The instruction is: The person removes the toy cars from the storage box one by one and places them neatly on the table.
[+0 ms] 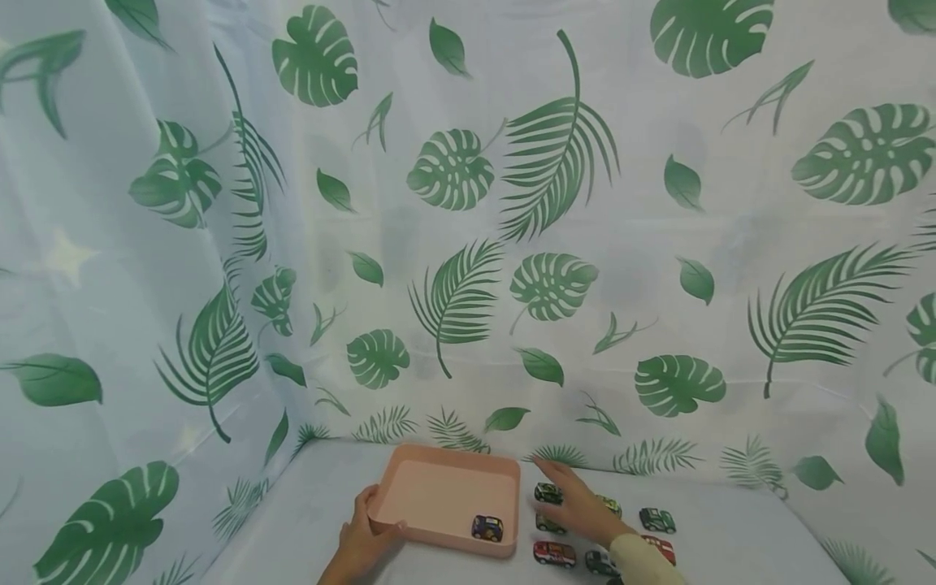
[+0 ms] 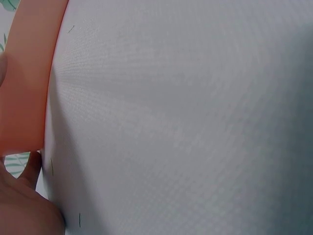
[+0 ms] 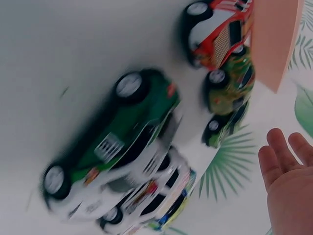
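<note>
A shallow peach-coloured tray (image 1: 446, 491) sits on the white surface, with one dark blue toy car (image 1: 487, 528) in its front right corner. My left hand (image 1: 360, 543) grips the tray at its front left corner, thumb by the front rim and fingers along the left side. Just right of the tray, my right hand (image 1: 581, 508) reaches over a group of toy cars, fingers extended and holding nothing. It partly covers a camouflage car (image 1: 550, 525) in the head view. The right wrist view shows its fingers (image 3: 278, 149) apart from the cars.
Nearer me stand a red car (image 1: 554, 554) and a dark car (image 1: 601, 562). Farther right are a green car (image 1: 658, 520) and another red car (image 1: 661, 548), partly behind the sleeve (image 1: 643, 561). A leaf-printed curtain (image 1: 468, 317) closes off the back and left.
</note>
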### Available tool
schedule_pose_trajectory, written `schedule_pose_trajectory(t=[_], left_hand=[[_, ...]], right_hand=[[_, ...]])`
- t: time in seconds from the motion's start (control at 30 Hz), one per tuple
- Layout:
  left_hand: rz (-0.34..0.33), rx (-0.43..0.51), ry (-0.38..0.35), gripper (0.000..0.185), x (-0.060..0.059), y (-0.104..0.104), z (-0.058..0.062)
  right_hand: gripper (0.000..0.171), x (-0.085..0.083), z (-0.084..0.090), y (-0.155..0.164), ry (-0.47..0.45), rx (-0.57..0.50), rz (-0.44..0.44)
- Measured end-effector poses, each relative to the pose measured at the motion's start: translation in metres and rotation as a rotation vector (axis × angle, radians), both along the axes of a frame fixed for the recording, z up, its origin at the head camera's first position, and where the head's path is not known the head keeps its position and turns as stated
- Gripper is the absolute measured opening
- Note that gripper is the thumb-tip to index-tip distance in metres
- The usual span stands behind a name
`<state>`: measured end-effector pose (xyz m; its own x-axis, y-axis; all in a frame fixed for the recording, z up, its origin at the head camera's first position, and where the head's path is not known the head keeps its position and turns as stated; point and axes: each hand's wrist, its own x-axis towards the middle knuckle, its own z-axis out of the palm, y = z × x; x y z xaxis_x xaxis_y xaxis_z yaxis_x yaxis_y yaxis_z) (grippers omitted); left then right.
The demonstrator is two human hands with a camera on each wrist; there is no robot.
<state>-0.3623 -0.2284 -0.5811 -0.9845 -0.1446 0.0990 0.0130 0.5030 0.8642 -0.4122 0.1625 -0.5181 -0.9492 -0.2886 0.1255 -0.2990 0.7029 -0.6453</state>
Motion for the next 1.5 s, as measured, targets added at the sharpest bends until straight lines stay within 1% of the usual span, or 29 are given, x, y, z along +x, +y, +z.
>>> schedule_pose_trajectory(t=[0.1,0.33,0.47,0.53,0.6,0.67,0.77,0.97,1.07,1.27,1.37,1.5], left_hand=[[0.012,0.021,-0.021,0.106,0.0,0.0,0.001],[-0.003,0.012,0.012,0.103,0.003,0.0,0.001],[-0.008,0.008,0.008,0.1,0.002,-0.001,0.002],[-0.004,0.016,-0.011,0.1,0.002,-0.001,0.002],[0.001,0.016,-0.014,0.1,0.002,0.0,0.003],[0.008,0.022,-0.013,0.101,0.001,0.0,0.002],[0.008,0.01,-0.01,0.102,0.001,-0.001,0.001],[0.008,-0.005,-0.049,0.104,-0.002,-0.001,0.002],[-0.001,0.01,-0.027,0.104,-0.004,-0.001,0.0],[-0.006,0.038,-0.001,0.103,-0.008,-0.003,-0.007],[-0.005,0.042,0.01,0.102,-0.011,-0.005,-0.009],[-0.016,0.068,0.021,0.101,-0.012,-0.006,-0.012]], right_hand=[[0.077,0.0,0.0,-0.009,-0.002,-0.019,0.026],[0.073,0.0,-0.001,-0.025,0.01,-0.021,0.083],[0.073,0.0,-0.002,-0.032,-0.002,-0.069,0.13],[0.074,-0.001,-0.004,-0.035,-0.005,-0.093,0.16],[0.075,-0.001,-0.006,-0.038,-0.012,-0.121,0.185],[0.076,-0.002,-0.007,-0.041,-0.015,-0.131,0.192],[0.074,-0.001,-0.006,-0.047,-0.015,-0.125,0.192],[0.071,-0.007,-0.009,-0.058,0.048,-0.095,0.249],[0.072,-0.008,-0.01,-0.063,0.05,-0.094,0.257],[0.07,-0.01,-0.009,-0.071,0.005,-0.09,0.236],[0.066,-0.011,-0.011,-0.075,0.02,-0.067,0.24],[0.063,-0.012,-0.017,-0.079,0.063,-0.015,0.278]])
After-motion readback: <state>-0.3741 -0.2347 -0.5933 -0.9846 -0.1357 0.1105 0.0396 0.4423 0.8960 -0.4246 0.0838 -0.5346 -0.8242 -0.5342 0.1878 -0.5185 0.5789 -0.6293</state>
